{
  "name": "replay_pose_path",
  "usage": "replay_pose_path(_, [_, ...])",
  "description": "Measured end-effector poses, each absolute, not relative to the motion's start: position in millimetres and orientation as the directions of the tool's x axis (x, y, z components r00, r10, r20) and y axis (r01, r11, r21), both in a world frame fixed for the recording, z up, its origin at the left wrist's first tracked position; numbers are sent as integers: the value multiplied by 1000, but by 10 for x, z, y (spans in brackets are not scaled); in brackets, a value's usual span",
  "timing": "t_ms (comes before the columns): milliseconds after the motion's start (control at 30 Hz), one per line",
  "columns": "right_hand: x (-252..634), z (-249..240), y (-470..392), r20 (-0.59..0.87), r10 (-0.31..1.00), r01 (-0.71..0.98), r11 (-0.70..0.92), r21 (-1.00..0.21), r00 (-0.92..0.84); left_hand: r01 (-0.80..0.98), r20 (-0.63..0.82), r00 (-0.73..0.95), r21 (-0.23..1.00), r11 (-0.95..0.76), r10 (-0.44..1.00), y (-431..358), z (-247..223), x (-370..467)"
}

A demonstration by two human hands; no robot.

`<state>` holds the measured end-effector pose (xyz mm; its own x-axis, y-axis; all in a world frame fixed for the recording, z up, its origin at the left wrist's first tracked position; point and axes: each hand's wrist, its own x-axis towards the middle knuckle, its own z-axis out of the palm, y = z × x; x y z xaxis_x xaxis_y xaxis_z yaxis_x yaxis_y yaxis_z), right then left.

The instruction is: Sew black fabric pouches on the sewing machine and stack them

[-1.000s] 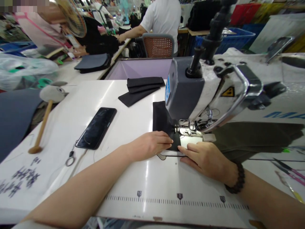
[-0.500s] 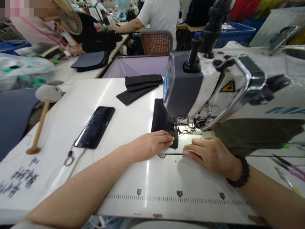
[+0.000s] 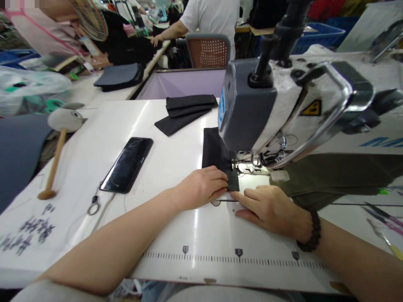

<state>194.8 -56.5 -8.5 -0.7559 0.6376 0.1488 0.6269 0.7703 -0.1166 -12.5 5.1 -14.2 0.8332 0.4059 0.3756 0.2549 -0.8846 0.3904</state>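
Observation:
A black fabric piece point(image 3: 211, 147) lies flat on the white sewing table, its right edge beside the presser foot point(image 3: 236, 166) of a sewing machine point(image 3: 248, 105). Over the fabric's lower left part my left hand point(image 3: 203, 188) is closed, fingers together and bent at its near end; the thumb is mostly hidden. My right hand point(image 3: 267, 209), wearing a dark beaded bracelet point(image 3: 311, 233), rests on the tabletop just right of it. Its index finger stretches to the fabric's near edge, and the thumb lies apart below. Whether that fingertip touches the cloth I cannot tell.
More folded black pieces point(image 3: 190, 105) lie behind. To the left are a phone point(image 3: 127, 164) and a wooden-handled mallet point(image 3: 56, 163). Olive fabric point(image 3: 333, 172) lies right of the needle area, near purple-handled scissors point(image 3: 384, 216). A co-worker point(image 3: 210, 21) stands beyond a chair point(image 3: 208, 50).
My right hand has moved left, its index finger now reaching the fabric's near edge. My left hand remains at the fabric, with its fingers a little more bent. The view has shifted slightly.

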Motion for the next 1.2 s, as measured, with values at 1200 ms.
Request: replay_pose_path(1200, [1986, -60, -571, 249, 668, 655, 742, -144, -701, 154, 331, 907, 315, -937, 261, 70, -100, -101])
